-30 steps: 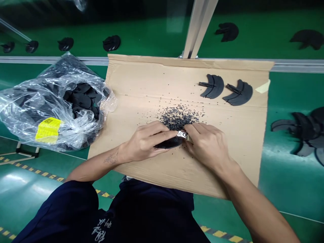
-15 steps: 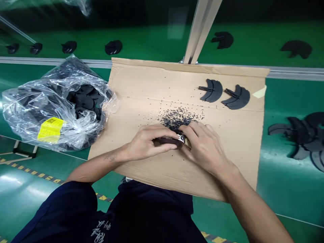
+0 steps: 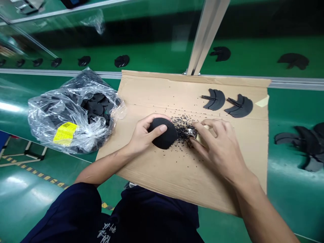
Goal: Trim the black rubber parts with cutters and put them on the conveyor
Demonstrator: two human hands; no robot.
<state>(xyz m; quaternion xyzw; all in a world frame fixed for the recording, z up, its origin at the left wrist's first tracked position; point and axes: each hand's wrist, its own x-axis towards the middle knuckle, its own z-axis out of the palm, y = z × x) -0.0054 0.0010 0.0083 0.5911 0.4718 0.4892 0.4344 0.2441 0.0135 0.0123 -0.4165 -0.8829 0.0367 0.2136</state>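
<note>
My left hand (image 3: 143, 135) grips a black rounded part (image 3: 164, 134), its thumb lying across the face turned up to me. Just to the right, my right hand (image 3: 217, 143) is closed on a small metal cutting tool (image 3: 191, 132) with pale handles. A small gap separates the tool's tip from the part. Beneath and between both hands, many tiny black scraps (image 3: 182, 120) are scattered over a sheet of brown cardboard (image 3: 152, 172).
Two black fan-shaped parts (image 3: 215, 100) lie on the cardboard's upper right. On the left sits a clear plastic bag (image 3: 45, 114) of black parts with a yellow label. More black parts (image 3: 307, 140) are piled at right. A metal post (image 3: 207, 37) rises behind.
The black part has turned from edge-on to face-up and moved left, away from the tool. My right hand has shifted right with the tool. The whole view has shifted somewhat.
</note>
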